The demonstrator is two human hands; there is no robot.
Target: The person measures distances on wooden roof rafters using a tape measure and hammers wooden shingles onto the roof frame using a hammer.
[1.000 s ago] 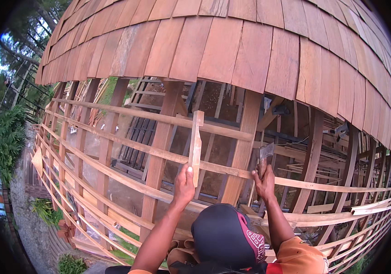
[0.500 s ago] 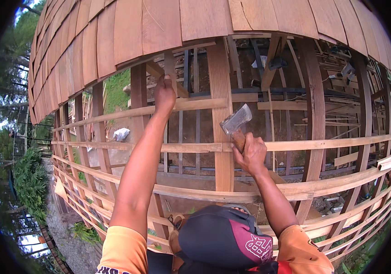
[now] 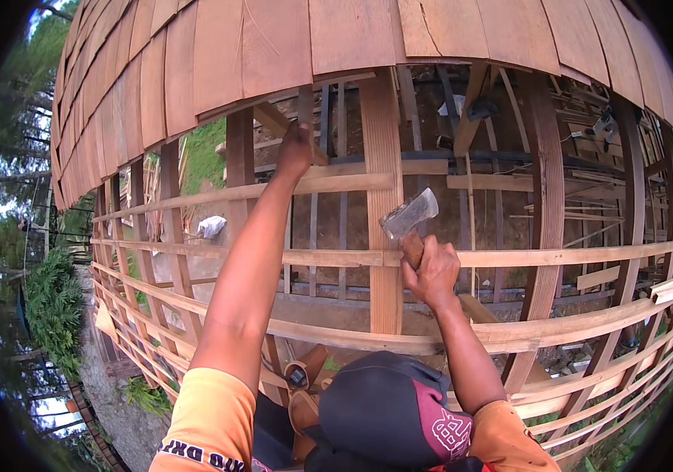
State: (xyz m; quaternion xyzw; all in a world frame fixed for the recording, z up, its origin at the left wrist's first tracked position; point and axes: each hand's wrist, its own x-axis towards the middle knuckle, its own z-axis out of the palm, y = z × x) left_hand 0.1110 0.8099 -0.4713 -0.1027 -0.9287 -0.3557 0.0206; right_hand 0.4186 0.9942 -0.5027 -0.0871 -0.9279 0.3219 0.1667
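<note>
My right hand (image 3: 433, 271) is closed round the wooden handle of a hatchet (image 3: 411, 214), close under its worn grey metal head. The hatchet is in front of a broad upright timber (image 3: 381, 141), above a thin horizontal batten (image 3: 525, 257). Stretched out forward, my left hand (image 3: 296, 151) is just below the lower edge of the wooden shingles (image 3: 273, 47). Its fingers look closed on a narrow wooden strip (image 3: 305, 106) that runs up toward the shingle edge. The shaded fingertips are hard to make out.
Rows of battens (image 3: 344, 182) cross dark rafters (image 3: 541, 181), with open gaps between them. Through the gaps, the ground lies far below, with stacked lumber (image 3: 588, 189) and a white bag (image 3: 211, 227). A thicker beam (image 3: 541, 326) runs nearer to me. Trees and shrubs (image 3: 53, 307) stand left.
My left hand has shifted slightly right with the narrow strip, its thumb now less visible. The hatchet head has turned a little and sits slightly lower. The view has shifted a little.
</note>
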